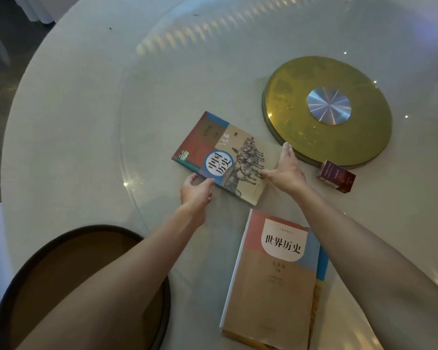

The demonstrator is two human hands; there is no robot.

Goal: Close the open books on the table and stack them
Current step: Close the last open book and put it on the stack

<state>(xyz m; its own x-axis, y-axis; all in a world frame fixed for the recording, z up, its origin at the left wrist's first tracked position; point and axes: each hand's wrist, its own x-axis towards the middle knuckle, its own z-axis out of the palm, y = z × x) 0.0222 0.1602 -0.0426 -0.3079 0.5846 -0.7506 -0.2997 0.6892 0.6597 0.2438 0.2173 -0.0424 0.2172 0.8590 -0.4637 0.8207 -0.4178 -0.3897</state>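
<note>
A closed history book (220, 152) with a horse-drawn chariot on its cover lies flat and angled in the middle of the table. My left hand (196, 192) pinches its near-left edge, thumb on the cover. My right hand (285, 168) rests against its right edge with fingers stretched out and the thumb on the cover. Nearer to me, a closed tan and pink book (271, 279) lies on top of another book (323, 263), whose blue and yellow edge shows at the right.
The books lie on a glass turntable (137, 117) over a round white table (68, 97). A gold disc with a silver hub (328, 109) sits at the centre. A dark red small box (336, 176) stands right of my right hand. A round brown tray (61, 261) is at the near left.
</note>
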